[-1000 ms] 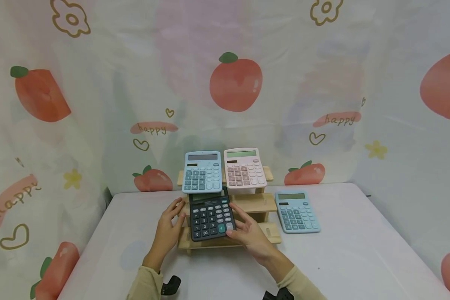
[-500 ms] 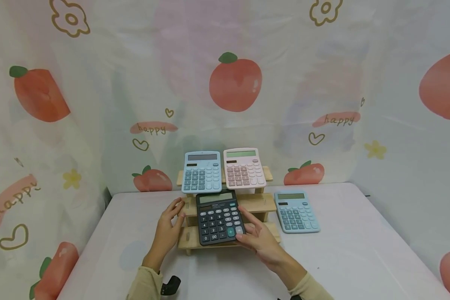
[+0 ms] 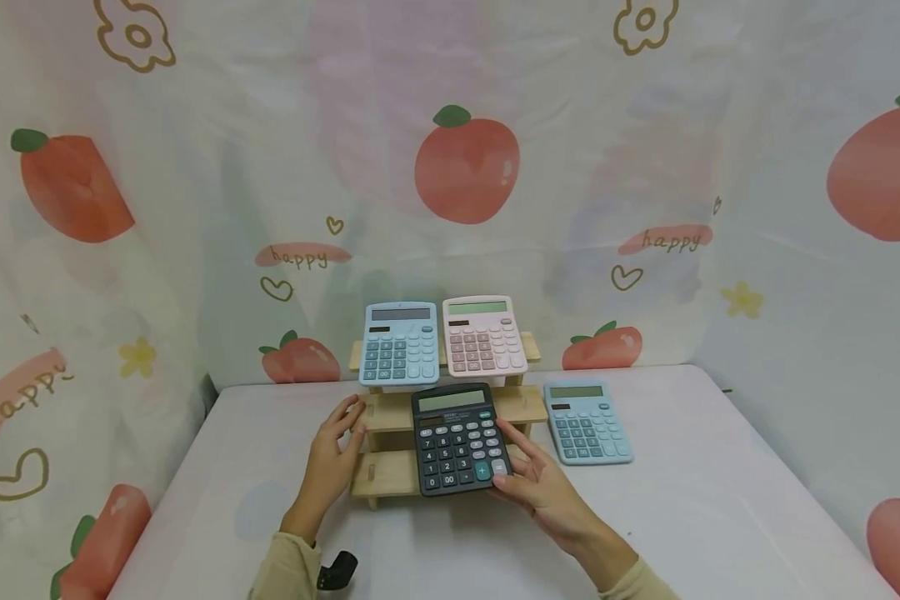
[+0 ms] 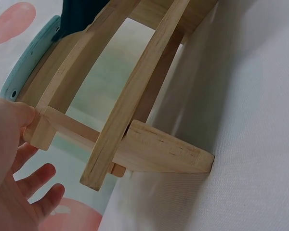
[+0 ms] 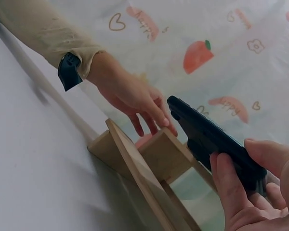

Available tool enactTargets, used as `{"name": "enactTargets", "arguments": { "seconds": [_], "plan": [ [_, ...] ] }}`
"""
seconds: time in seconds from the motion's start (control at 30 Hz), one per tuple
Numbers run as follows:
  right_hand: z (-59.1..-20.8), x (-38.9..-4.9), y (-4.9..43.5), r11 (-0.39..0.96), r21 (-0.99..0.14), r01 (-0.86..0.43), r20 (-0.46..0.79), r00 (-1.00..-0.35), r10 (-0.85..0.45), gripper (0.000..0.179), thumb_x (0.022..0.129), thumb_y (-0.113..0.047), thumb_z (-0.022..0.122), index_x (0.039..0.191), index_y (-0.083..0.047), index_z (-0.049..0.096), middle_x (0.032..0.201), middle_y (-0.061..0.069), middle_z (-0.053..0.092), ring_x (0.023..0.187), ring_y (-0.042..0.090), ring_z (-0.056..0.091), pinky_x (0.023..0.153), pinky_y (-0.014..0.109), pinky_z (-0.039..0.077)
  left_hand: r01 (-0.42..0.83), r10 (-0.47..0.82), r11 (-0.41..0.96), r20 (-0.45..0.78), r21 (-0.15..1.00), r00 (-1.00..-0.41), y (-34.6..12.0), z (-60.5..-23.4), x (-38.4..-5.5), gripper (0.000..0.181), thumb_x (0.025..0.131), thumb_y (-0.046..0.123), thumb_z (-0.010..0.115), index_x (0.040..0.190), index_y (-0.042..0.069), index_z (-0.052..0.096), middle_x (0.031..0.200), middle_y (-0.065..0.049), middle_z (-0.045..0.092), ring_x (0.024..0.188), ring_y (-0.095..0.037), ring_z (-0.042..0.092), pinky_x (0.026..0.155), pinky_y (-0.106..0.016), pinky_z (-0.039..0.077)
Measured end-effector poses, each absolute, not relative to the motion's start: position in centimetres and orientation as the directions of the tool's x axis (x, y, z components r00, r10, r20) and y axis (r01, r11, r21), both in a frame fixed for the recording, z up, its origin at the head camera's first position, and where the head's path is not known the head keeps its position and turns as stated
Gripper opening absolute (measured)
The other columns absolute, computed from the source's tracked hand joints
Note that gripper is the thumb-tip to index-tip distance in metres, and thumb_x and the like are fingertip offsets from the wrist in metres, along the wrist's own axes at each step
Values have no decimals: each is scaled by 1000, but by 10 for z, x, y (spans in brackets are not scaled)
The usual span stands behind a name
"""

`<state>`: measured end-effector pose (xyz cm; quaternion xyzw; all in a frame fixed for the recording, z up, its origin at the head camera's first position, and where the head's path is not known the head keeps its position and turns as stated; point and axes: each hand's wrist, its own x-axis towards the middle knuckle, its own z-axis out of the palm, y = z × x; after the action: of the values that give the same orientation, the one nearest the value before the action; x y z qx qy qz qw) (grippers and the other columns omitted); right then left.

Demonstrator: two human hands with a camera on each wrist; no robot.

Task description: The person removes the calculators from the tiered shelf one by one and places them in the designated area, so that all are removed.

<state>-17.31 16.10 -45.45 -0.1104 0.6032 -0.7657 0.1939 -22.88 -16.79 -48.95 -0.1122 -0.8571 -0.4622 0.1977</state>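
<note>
My right hand (image 3: 551, 496) pinches the lower right edge of a black calculator (image 3: 461, 442), thumb on the front and fingers behind. The calculator leans back in front of the tiered wooden rack (image 3: 390, 412), overlapping its middle and lowest tiers; the right wrist view shows the black calculator (image 5: 212, 137) from the side, held away from the boards. At the rack's left end my left hand (image 3: 328, 462) grips the middle board. In the left wrist view the thumb and a finger of the left hand (image 4: 14, 159) close on that board's end, the other fingers loosely bent.
On the top tier stand a blue calculator (image 3: 400, 343) and a pink calculator (image 3: 483, 336), side by side. Another blue calculator (image 3: 588, 422) lies on the white table (image 3: 690, 517) right of the rack. A patterned cloth (image 3: 465, 250) hangs behind.
The black calculator, in my right hand, has moved right and a little toward me, out from under the upper blue calculator. My left hand has stayed at the rack's end.
</note>
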Motion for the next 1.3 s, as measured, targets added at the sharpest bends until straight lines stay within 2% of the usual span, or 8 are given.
{"name": "enactTargets", "arguments": {
  "seconds": [0.17, 0.4, 0.73, 0.97, 1.3],
  "plan": [
    [-454, -170, 172, -182, -967, 178, -92, -910, -405, 88, 97, -3, 64, 165, -22, 11, 158, 28, 38, 122, 13, 66, 100, 27, 54, 385, 6, 552, 458, 740, -889, -168, -489, -229, 40, 102, 12, 59, 138, -5, 58, 153, -18, 51, 134, -43, 53, 100, -62, 49],
    [-450, -165, 185, -169, -969, 179, -104, -919, -380, 90, 97, -3, 64, 165, -21, 8, 160, 28, 33, 120, 10, 66, 98, 25, 55, 378, 6, 553, 449, 743, -893, -167, -489, -229, 40, 102, 13, 59, 138, -4, 58, 153, -17, 51, 135, -42, 52, 102, -61, 49],
    [-451, -164, 206, -154, -975, 163, -98, -929, -358, 90, 98, -5, 63, 165, -19, 5, 159, 18, 38, 120, 8, 65, 96, 24, 56, 363, 0, 552, 436, 750, -900, -167, -489, -229, 41, 103, 16, 58, 139, -4, 58, 154, -16, 50, 135, -42, 52, 103, -62, 48],
    [-451, -167, 222, -167, -978, 128, -54, -921, -387, 88, 99, -3, 61, 165, -16, 3, 148, 3, 49, 121, 8, 65, 99, 28, 55, 363, 1, 554, 436, 749, -900, -168, -488, -229, 40, 103, 14, 58, 138, -4, 58, 153, -17, 50, 134, -43, 52, 104, -63, 47],
    [-457, -176, 250, -169, -978, 118, -25, -881, -472, 80, 102, -1, 55, 165, -17, 7, 138, -8, 58, 122, 11, 66, 101, 29, 54, 362, 2, 555, 433, 749, -901, -168, -488, -229, 40, 103, 13, 58, 138, -4, 58, 153, -17, 50, 135, -44, 52, 103, -63, 48]
  ]
}}
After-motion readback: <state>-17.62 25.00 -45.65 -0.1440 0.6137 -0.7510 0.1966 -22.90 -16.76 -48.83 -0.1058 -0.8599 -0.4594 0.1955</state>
